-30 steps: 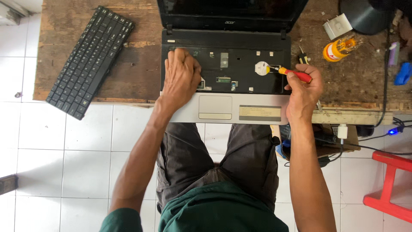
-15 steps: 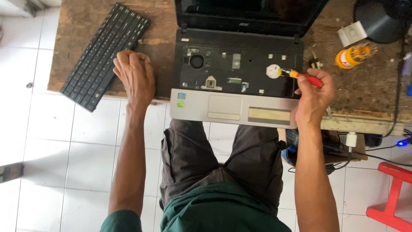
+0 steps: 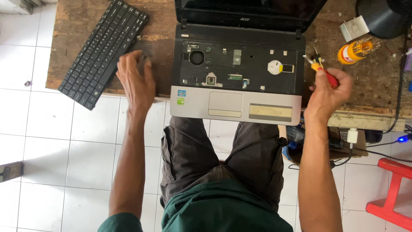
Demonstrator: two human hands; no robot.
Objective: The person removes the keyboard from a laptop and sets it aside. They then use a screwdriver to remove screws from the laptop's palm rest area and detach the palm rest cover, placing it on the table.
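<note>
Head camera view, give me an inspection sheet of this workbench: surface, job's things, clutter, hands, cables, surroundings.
Surface: worn wooden workbench, scuffed and stained.
Job's things: open laptop with its keyboard bay bare, small parts showing; detached black keyboard lying at an angle to its left.
Clutter: orange screwdriver-bit holder, small white block, black round object at the far right.
Hands: left hand spread over the bench edge between keyboard and laptop; right hand gripping a red-and-yellow screwdriver, raised right of the laptop.
Cables: white plug and dark leads below the bench edge.
Surroundings: white tiled floor, red plastic stool.
</note>
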